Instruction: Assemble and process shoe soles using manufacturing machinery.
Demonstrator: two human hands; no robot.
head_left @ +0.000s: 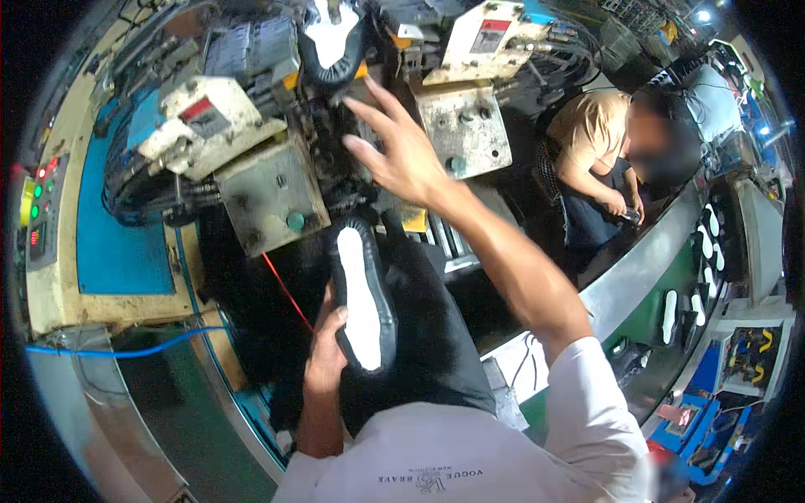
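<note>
My left hand (324,356) grips a black shoe upper (360,298) by its side, the white bottom turned up and the gathered toe edge pointing at the machine. Out ahead, my right hand (401,151) is stretched with its fingers apart and nothing in them. Its fingertips are close to a second black shoe upper (331,50) with a white bottom, which sits in the machine (319,142). I cannot tell whether they touch it. Two pale metal plates (272,205) flank the middle of the machine, one on each side.
Black hoses (126,197) loop beside the machine, and a control panel with lit buttons (40,201) stands at the left. A green conveyor (650,314) on the right carries several black shoe parts with white bottoms. Beyond it, a person in a tan shirt (591,138) bends over their hands.
</note>
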